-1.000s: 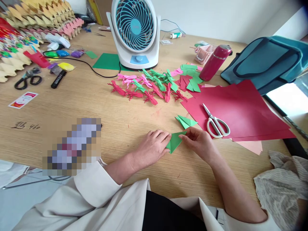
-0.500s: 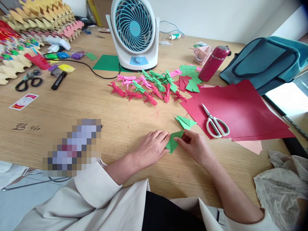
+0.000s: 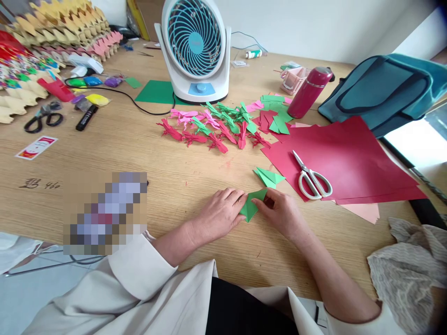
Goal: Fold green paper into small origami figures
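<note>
A folded piece of green paper (image 3: 252, 205) lies on the wooden table between both hands. My left hand (image 3: 223, 209) rests on its left edge, fingers together, pressing it down. The thumb and fingers of my right hand (image 3: 279, 209) pinch the paper's right corner. Just behind it is another folded green paper (image 3: 268, 177), touched by neither hand. White-handled scissors (image 3: 312, 179) rest on large red sheets (image 3: 349, 158) to the right.
Small red, pink and green folded papers (image 3: 213, 125) lie behind the hands. Farther back stand a fan (image 3: 197, 46), a red bottle (image 3: 309, 93) and a teal bag (image 3: 377, 93). Black scissors (image 3: 44, 117) and a marker (image 3: 86, 117) lie at the left.
</note>
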Demonstrator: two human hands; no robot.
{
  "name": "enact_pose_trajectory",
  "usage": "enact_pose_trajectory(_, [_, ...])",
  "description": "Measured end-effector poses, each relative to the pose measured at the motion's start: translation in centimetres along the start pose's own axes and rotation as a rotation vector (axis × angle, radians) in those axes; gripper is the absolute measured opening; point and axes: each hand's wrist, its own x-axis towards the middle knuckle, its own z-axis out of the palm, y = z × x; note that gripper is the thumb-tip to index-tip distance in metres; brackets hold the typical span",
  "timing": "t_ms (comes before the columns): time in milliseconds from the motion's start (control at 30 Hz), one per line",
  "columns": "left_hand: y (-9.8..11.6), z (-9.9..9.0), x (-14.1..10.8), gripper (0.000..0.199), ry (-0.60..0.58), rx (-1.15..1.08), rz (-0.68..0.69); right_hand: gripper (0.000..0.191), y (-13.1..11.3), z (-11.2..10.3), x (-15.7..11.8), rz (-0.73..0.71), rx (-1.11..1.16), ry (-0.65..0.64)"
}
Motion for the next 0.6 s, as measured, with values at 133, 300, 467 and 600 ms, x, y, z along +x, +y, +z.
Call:
enact_pose_trajectory(133, [-0.10, 0.02, 0.08, 0.052, 0.006, -0.019, 0.001, 0.032, 0.10, 0.07, 0.01, 0.012, -0.002, -0.013])
enact_pose_trajectory(300, [-0.20, 0.01, 0.17, 0.049, 0.020, -0.044, -0.003, 0.034, 0.22, 0.15, 0.00, 0.010, -0.009, -0.005])
enact_pose_trajectory(467, [-0.30, -0.14, 0.28, 0.045, 0.022, -0.061, -0.007, 0.035, 0.31, 0.20, -0.01, 0.008, -0.011, -0.002])
enact_pose_trajectory(600, [-0.39, -0.06, 0.33, 0.045, 0.041, -0.073, 0.009, 0.034, 0.30, 0.19, -0.01, 0.011, -0.003, -0.006])
